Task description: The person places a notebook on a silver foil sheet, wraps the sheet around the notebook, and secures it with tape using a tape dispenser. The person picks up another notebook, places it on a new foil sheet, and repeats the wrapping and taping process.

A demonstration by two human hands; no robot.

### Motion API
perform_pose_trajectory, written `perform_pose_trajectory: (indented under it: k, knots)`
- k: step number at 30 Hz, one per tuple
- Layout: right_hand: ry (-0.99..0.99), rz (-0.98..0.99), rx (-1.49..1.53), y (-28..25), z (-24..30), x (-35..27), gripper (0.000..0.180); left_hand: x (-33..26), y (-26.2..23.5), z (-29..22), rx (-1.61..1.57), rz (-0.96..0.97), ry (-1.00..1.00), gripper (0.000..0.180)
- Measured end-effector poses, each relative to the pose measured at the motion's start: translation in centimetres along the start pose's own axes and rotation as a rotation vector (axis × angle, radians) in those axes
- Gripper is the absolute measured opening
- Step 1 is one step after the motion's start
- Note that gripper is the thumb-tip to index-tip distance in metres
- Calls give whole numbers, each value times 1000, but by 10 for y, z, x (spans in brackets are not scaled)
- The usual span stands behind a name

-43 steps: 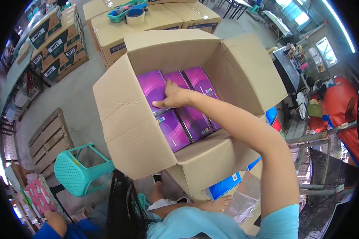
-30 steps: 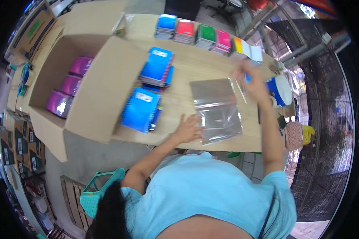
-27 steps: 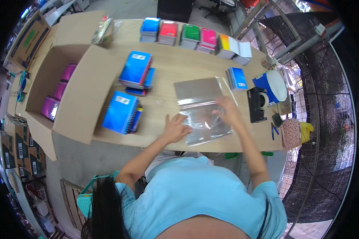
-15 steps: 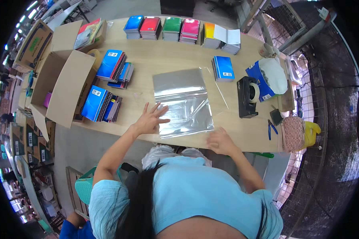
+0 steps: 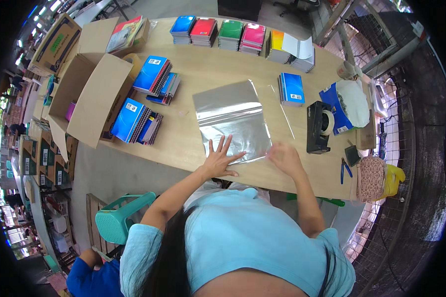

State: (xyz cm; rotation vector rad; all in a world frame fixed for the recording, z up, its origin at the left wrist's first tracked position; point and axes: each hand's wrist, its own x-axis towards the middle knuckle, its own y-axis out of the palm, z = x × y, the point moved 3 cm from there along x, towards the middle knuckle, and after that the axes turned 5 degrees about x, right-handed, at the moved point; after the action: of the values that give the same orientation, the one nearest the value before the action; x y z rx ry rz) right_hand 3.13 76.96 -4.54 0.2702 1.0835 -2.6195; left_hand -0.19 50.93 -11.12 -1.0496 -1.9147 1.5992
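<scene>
A stack of clear, shiny plastic sheets or bags (image 5: 230, 106) lies in front of me near the table's front edge, slightly turned. My left hand (image 5: 220, 161) rests flat on its lower part with the fingers spread, holding nothing. Beside the stack's lower right corner is my right hand (image 5: 284, 157), its fingertips at or very close to the plastic edge. Blur on those fingers hides whether they pinch anything.
Blue spiral notebooks (image 5: 129, 119) are piled on the left by an open cardboard box (image 5: 96, 99). More coloured notebooks (image 5: 230, 32) line the far edge. To the right stand a blue notebook stack (image 5: 292, 89), a black tape dispenser (image 5: 317, 127) and blue-handled pliers (image 5: 345, 171).
My left hand has slid right and down across the plastic, its fingers spreading wider. The right hand has come up to the stack's corner. The plastic has turned slightly, and the whole view has shifted.
</scene>
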Motion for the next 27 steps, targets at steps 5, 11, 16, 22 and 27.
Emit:
perform_pose_trajectory:
  k: [5,11,16,22,27]
  knots:
    - [-70,-549,-309,29,25,64,64,2,4,2,46,-39,75,90]
    - [-26,-538,-276,101,-35,10,90,-21,3,0,11,55,272,73]
    - [172,-507,-340,134,-24,-43,96,-45,20,5,0,-55,365,61]
    - [204,-447,-266,114,-21,-50,111,-28,-23,16,9,219,421,79]
    - [248,-159,67,27,-21,-48,94,45,-33,33,-363,614,405,77]
